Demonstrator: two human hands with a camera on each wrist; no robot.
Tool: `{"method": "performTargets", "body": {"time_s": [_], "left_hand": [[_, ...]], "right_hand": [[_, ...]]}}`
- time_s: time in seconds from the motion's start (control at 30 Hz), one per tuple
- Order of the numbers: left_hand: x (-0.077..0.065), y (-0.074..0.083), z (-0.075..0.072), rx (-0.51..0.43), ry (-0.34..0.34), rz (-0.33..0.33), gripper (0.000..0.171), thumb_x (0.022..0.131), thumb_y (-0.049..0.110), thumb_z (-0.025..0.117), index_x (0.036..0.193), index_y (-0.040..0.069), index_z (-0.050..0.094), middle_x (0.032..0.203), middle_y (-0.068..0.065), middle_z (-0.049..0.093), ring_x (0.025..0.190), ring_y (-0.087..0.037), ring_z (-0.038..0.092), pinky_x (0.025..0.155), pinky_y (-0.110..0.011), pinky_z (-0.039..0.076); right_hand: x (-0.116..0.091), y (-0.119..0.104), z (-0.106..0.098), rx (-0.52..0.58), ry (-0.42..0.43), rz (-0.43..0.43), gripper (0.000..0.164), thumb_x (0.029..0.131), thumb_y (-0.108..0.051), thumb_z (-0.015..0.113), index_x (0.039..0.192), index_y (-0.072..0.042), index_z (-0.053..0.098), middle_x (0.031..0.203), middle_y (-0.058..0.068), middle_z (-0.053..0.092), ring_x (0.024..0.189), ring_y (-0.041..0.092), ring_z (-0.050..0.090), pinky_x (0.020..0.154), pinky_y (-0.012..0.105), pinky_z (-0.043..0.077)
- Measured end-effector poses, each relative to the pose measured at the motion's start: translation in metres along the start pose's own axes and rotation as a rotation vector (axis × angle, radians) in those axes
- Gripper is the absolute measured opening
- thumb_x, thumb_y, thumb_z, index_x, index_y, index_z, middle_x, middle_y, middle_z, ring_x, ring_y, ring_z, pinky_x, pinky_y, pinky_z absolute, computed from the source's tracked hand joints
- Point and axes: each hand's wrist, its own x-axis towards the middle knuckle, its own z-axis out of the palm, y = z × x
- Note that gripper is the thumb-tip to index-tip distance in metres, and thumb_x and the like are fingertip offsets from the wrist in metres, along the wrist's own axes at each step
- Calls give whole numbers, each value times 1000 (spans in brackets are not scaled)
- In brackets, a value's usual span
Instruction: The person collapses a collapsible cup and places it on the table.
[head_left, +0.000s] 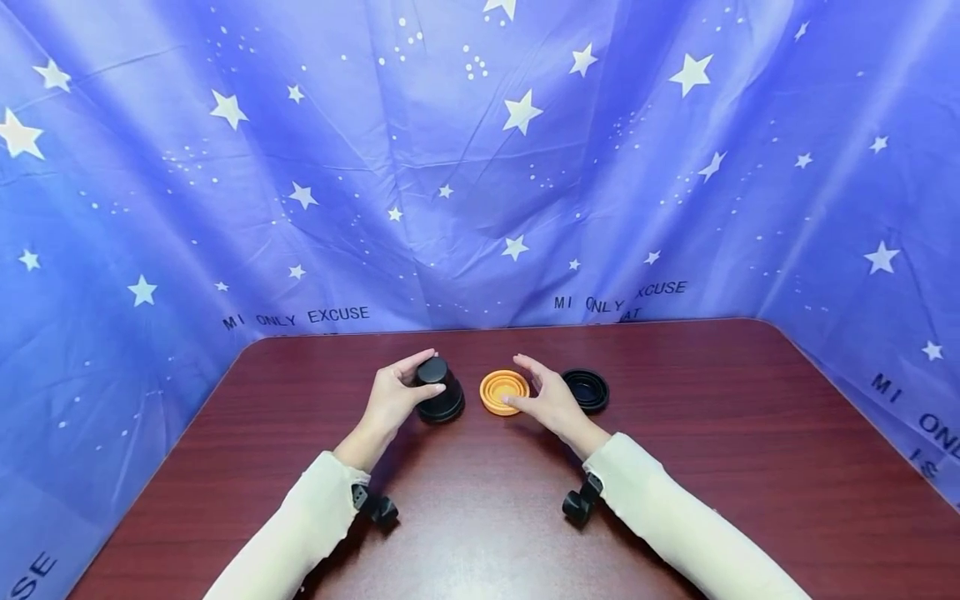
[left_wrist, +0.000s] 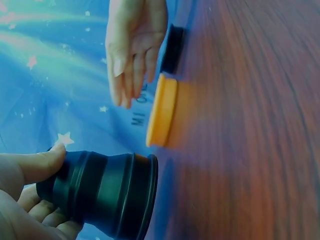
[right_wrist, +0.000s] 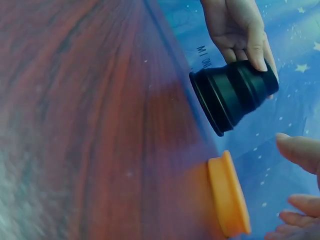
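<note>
While the left hand (head_left: 393,390) grips the inverted black cup (head_left: 446,402) between thumb and fingers, the flat orange cup (head_left: 497,390) lies near it on the table (head_left: 480,500). The right hand (head_left: 552,400) hovers near the orange cup, thumb and fingers wide apart. A black disc (head_left: 588,390) lies farther right.

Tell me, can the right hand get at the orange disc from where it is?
Likely yes: the right hand is close to the orange disc, its fingers holding nothing, and no object blocks the way. The black cup in the left hand is off to one side.
</note>
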Motion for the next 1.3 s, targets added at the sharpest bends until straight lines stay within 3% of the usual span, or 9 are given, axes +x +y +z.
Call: {"method": "performTargets", "body": {"time_s": [0.1,0.27,0.47,0.57,0.8,1.07,1.3], "left_hand": [[-4,7,4,-14,-24,27,58,71,-11,74,126,5,61,125,-11,61,107,-13,60,83,-16,48],[-15,18,16,-56,-88,96,58,71,-10,75,126,5,61,125,-14,61,103,-10,61,84,-19,49],[-24,27,29,-98,-162,204,58,71,-10,74,126,3,60,124,-15,61,109,-10,60,90,-22,48],[-28,29,33,-94,-199,255,58,72,-11,74,126,2,59,124,-14,61,111,-12,59,93,-24,47],[-36,32,41,-87,-239,296,57,73,-9,75,127,0,58,125,-14,61,117,-19,56,97,-27,44],[-40,32,46,7,-277,337,56,74,-7,75,127,0,58,125,-13,61,119,-22,54,100,-28,42],[-54,55,45,102,-311,368,54,74,-9,73,126,-7,56,125,-20,59,117,-26,55,98,-31,44]], "right_hand": [[1,-1,1,53,24,-22,49,86,-7,68,130,5,51,134,23,50,127,31,45,106,41,36],[1,-2,3,194,11,38,38,93,-15,60,124,6,57,125,24,57,110,21,57,91,29,47],[-2,-6,3,361,-71,114,41,97,-15,53,128,12,50,127,27,55,106,18,60,96,39,45],[-3,-6,1,421,-114,139,40,98,-13,51,129,12,48,127,26,54,101,15,62,93,36,48],[-8,-7,-6,471,-165,192,44,96,-12,53,132,12,45,123,18,59,85,8,64,77,26,54],[-10,-3,-15,511,-214,230,48,95,-8,54,132,17,38,112,10,62,87,10,64,78,30,55],[-12,0,-22,540,-231,213,46,94,-6,55,130,17,40,103,4,65,85,11,65,75,30,56]]}}
